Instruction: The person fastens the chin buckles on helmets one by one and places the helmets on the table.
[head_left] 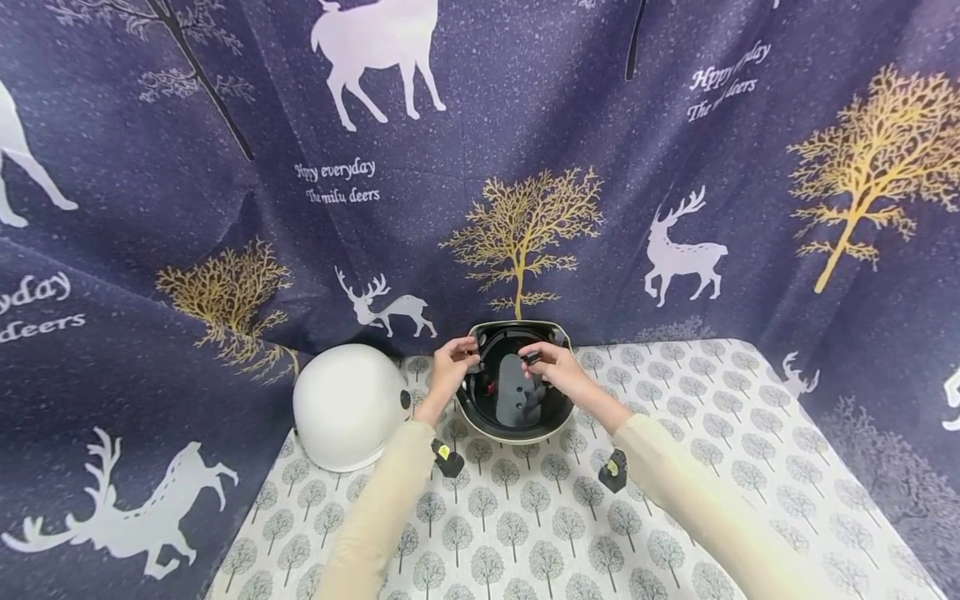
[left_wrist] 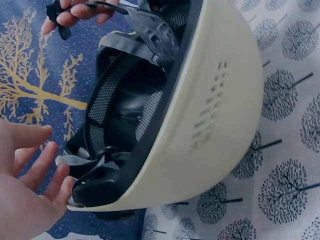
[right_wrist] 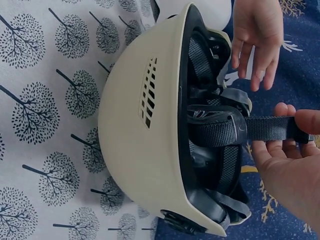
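Observation:
A cream helmet lies upside down, its black padded inside facing up. My right hand pinches the end of its black chin strap between thumb and fingers. The strap is drawn out past the helmet's rim, and a black buckle shows at those fingers in the left wrist view. My left hand is by the opposite rim, its fingers loosely extended close to a grey strap. In the right wrist view the left hand hangs with relaxed fingers and nothing in them.
A white helmet rests dome-up to the left of the cream one. Both are on a table with a tree-print cloth. Close behind them hangs a dark blue curtain with deer and trees.

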